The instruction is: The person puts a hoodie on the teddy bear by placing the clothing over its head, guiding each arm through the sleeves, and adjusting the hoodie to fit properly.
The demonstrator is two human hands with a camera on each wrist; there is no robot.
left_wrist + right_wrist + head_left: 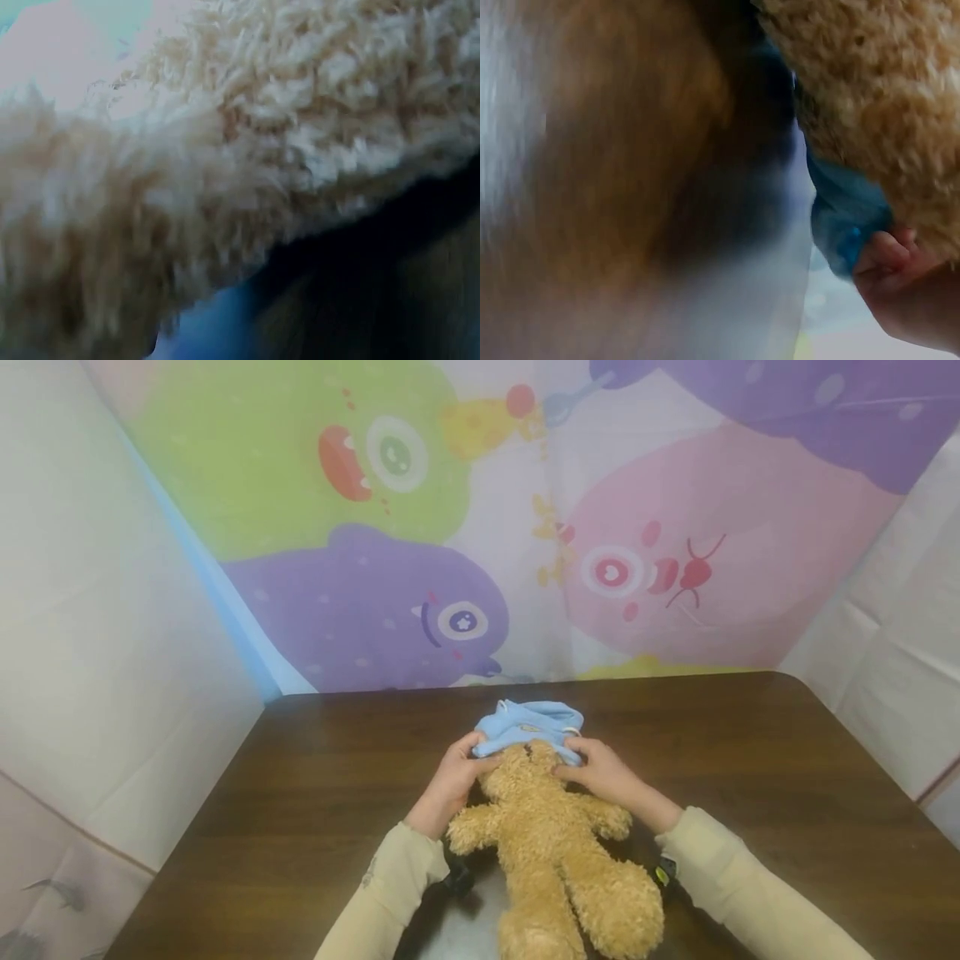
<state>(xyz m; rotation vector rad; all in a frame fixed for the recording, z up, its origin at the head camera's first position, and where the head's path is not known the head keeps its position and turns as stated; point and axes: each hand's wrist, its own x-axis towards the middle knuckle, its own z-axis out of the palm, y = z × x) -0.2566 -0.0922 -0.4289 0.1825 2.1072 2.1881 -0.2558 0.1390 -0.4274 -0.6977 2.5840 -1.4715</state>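
A tan plush teddy bear [536, 827] lies on its back, its head toward the far edge of the table. Light blue cloth, looking like a small hat [528, 722] with white cord loops, covers the top of its head. My left hand [453, 777] grips the hat's left edge, thumb against the bear's head. On the other side my right hand [607, 770] pinches the right edge. In the right wrist view, curled fingers [889, 259] hold the blue cloth beside the bear's fur. Fur fills most of the left wrist view, which hides the left fingers.
A dark brown wooden table [315, 793] lies under the bear. Behind it hangs a cloth backdrop [525, 527] printed with cartoon creatures. Pale sheets [97, 610] stand at both sides. A greyish patch shows on the table by the bear's legs.
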